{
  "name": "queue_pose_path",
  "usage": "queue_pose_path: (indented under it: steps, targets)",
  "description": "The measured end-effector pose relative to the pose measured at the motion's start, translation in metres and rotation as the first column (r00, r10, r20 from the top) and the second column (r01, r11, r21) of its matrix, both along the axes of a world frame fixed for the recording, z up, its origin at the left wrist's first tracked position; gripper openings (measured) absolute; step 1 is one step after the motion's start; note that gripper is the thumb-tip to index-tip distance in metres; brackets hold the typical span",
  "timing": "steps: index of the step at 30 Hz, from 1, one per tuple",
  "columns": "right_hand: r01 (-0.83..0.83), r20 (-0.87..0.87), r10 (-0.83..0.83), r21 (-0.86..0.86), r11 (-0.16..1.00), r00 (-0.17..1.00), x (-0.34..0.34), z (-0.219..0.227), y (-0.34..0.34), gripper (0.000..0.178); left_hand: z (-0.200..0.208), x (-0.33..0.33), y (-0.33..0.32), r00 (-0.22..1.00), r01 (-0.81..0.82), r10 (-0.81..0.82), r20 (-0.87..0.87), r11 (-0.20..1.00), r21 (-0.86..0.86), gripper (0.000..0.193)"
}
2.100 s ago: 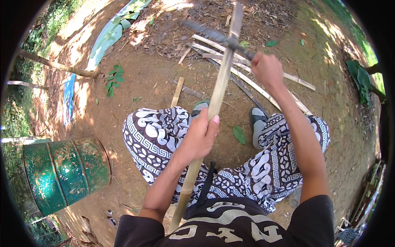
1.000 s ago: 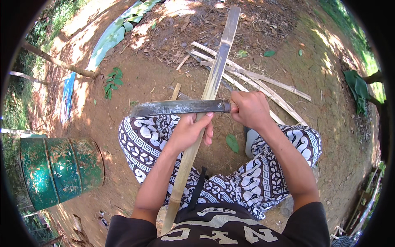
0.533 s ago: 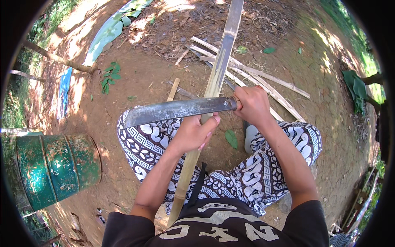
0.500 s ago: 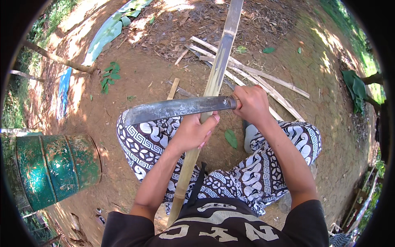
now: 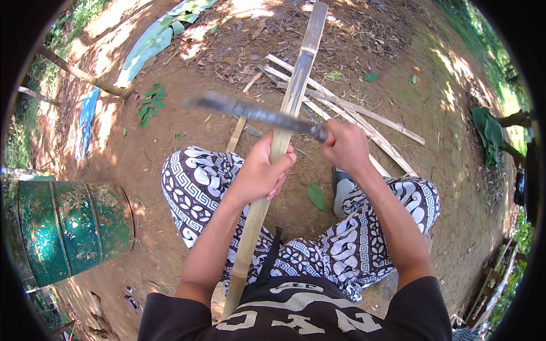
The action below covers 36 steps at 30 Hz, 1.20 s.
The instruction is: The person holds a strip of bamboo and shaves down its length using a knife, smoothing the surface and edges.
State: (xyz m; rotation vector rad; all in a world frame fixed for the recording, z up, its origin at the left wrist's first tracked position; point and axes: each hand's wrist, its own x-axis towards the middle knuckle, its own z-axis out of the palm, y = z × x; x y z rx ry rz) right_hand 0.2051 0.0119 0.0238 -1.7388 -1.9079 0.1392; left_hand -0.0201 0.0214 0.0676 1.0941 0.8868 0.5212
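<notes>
A long bamboo strip [image 5: 254, 233] runs from beside my waist up and away to the far middle. My left hand [image 5: 266, 169] is wrapped round it at about its middle. In my right hand [image 5: 346, 145] is the handle of a machete [image 5: 250, 111], mostly hidden by the fingers. Its broad dark blade reaches left across the strip, just beyond my left hand, and is smeared by motion. Whether the edge touches the bamboo I cannot tell. Pale scraped patches show on the strip beyond the blade.
Several split bamboo pieces [image 5: 364, 108] lie crossed on the dirt beyond my right hand. A short stick [image 5: 236, 134] lies left of the strip. A rusty green drum [image 5: 77, 227] lies at the left. Banana leaf pieces [image 5: 149, 51] are at the far left, patterned trousers [image 5: 199, 176] below.
The machete has tilted: its tip has swung up and away from me, off my left knee. The bamboo strip and my left hand have shifted slightly left.
</notes>
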Motion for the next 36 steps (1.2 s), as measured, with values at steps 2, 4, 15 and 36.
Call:
queue_pose_path:
  steps: [2,4,15,36]
  targets:
    - [-0.172,0.077,0.165,0.096,0.980,0.983,-0.013,0.003,-0.008,0.012,-0.008,-0.004,-0.005,1.000,0.026,-0.025,-0.010,0.999,0.021,0.013]
    - [-0.200,0.128,0.184,0.130,0.971,0.975,-0.013,0.004,-0.005,0.014,-0.007,-0.007,-0.008,0.998,0.052,-0.052,-0.037,0.999,0.008,0.011]
    - [0.206,-0.052,-0.203,0.060,0.977,0.978,0.022,0.014,0.029,0.012,-0.011,0.005,-0.022,0.999,0.037,-0.038,0.003,0.997,0.067,0.011]
    - [-0.118,0.038,0.122,-0.084,0.989,0.992,-0.013,0.011,-0.012,0.012,-0.010,0.011,-0.009,0.987,0.054,-0.022,-0.162,0.979,0.195,0.021]
